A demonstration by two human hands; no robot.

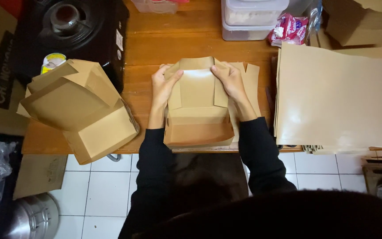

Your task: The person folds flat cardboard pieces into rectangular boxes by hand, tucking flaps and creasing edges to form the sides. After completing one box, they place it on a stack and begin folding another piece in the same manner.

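Brown paperboard takeaway box (198, 121), half folded, sits at the near edge of a wooden counter (191, 44), right in front of the person, whose black sleeves reach up from the bottom of the view. Its tray end, with low walls already standing, lies closest to the person, and its lid panel with side flaps stretches away toward the far side. Left hand (162, 86) grips the lid's far left corner, thumb pressed on the inner face of the left flap and fingers curled behind it. Right hand (231, 82) mirrors it on the far right corner, thumb on top of the right flap, fingers wrapped behind. Both hands are closed on the box, not spread. Under and just right of the box, a flat unfolded box blank (250, 79) shows past the right wrist. To the left, a stack of finished folded boxes (82, 110) hangs partly over the counter's near edge. To the right lies a tall stack of flat glossy tan sheets (337, 97). Farther back on the left sits a black gas stove (74, 26) with a round burner. At the far edge stand clear plastic containers (250, 17) with a pink-and-white packet (290, 28) beside them. White floor tiles (98, 194) show below the counter.
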